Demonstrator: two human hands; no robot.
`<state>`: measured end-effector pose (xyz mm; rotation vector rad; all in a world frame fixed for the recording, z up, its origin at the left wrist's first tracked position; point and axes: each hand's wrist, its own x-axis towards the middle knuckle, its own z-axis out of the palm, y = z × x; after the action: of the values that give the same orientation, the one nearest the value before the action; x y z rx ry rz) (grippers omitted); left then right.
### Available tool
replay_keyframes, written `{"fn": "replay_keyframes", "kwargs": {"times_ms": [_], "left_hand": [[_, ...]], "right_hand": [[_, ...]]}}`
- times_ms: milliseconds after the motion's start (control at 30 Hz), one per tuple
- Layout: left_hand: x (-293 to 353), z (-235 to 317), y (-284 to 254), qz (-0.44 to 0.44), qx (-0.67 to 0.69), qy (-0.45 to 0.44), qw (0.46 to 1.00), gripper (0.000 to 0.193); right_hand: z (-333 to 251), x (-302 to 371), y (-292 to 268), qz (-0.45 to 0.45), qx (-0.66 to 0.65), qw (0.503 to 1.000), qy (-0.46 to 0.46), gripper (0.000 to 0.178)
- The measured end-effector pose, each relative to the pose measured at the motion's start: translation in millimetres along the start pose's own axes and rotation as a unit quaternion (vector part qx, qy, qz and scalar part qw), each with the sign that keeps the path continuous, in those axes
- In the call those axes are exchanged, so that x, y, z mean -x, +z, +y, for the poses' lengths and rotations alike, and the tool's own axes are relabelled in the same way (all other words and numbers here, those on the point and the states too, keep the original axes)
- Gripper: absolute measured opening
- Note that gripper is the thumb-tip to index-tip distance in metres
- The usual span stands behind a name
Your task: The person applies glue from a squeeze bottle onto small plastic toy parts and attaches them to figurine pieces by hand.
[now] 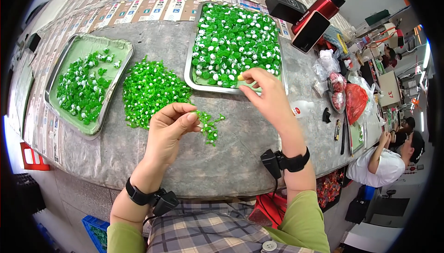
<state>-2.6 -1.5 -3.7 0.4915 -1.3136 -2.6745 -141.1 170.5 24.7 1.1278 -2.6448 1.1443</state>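
Observation:
My left hand (167, 130) is over the grey tabletop with thumb and index finger pinched together. A bit of green shows at the fingertips, apparently a small green plastic piece. Just right of them lies a little cluster of green pieces with white dots (211, 131). My right hand (267, 95) hovers at the near rim of a metal tray (203, 87), its thumb and index finger apart and a yellow cover on one fingertip. Green pieces with white, black-dotted balls (236, 40) fill that tray. Left of it, a dense heap of small green pieces (155, 91) lies directly on the table.
A second metal tray (121, 52) at the left holds fewer green-and-white pieces. A black box (284, 6), red bottle (323, 6) and phone (311, 32) stand behind the full tray. Bags, including a red one (356, 103), crowd the right. A person in white (384, 165) sits beyond.

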Motion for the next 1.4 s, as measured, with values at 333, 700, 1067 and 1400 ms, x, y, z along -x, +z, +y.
{"fn": "replay_keyframes", "kwargs": {"times_ms": [333,700,1067,1400], "left_hand": [[2,2,2,-0.024,-0.009,-0.005,1.0,0.014],[4,-1,10,-0.099,-0.028,0.014,0.995,0.013],[3,1,7,-0.076,0.047,-0.04,0.995,0.013],[2,-3,5,-0.042,-0.005,-0.017,0.999,0.012]], "right_hand": [[-6,-10,14,-0.029,0.029,0.999,0.008,0.019],[-42,34,20,-0.153,-0.499,0.834,0.178,0.02],[-42,38,26,-0.144,-0.557,0.793,0.201,0.02],[-47,39,23,-0.074,-0.498,0.85,0.155,0.02]]}}
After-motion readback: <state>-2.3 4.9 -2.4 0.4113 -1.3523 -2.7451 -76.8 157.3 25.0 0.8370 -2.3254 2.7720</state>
